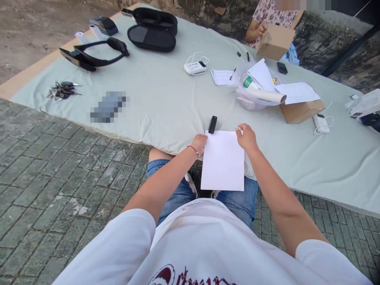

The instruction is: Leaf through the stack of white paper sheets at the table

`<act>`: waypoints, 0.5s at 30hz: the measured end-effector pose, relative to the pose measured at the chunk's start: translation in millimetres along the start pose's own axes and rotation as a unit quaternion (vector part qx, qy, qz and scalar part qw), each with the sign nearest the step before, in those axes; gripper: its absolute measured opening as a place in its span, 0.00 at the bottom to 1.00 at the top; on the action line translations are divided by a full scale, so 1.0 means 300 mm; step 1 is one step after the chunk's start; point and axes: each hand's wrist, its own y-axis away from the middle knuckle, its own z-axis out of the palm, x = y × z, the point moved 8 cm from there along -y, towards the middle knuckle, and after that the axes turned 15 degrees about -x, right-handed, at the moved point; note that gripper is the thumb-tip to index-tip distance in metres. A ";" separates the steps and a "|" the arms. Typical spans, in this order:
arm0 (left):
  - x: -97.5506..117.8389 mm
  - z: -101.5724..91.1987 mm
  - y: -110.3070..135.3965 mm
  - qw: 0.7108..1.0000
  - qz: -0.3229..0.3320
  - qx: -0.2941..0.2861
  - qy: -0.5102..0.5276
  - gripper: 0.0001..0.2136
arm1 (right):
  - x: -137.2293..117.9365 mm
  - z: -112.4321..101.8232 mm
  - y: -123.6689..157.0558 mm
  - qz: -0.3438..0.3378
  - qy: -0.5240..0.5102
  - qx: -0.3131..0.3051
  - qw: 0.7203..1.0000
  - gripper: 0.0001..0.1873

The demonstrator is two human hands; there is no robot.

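A blank white sheet of paper (223,162) lies over the table's near edge and hangs above my lap. My left hand (200,143) is closed on its upper left edge, thumb on top. At the upper right corner, my right hand (247,137) has its fingers curled in, thumb and forefinger at the paper's edge; the exact grip is partly hidden. Just past the paper's upper left corner, a small black stapler (213,124) stands on the cloth, close to my left fingers.
The cloth-covered table (166,99) holds a plastic basin (249,103) of papers, a cardboard box (303,111), white chargers (196,68), keys (63,90), a black headset (101,59) and an open black case (152,35). Across it, a person's hand (261,29) touches another carton (276,41).
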 end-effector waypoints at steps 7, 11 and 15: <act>0.004 0.025 0.028 0.994 -0.063 -0.046 -0.076 0.12 | -0.265 0.095 -0.240 -0.132 0.116 0.010 0.984 0.21; -0.005 0.023 0.011 0.992 -0.065 -0.050 -0.099 0.12 | -0.350 0.223 -0.353 -0.139 0.141 -0.085 0.977 0.24; -0.018 0.007 -0.023 0.991 -0.056 -0.044 -0.111 0.14 | -0.356 0.329 -0.408 -0.079 0.147 -0.163 0.972 0.26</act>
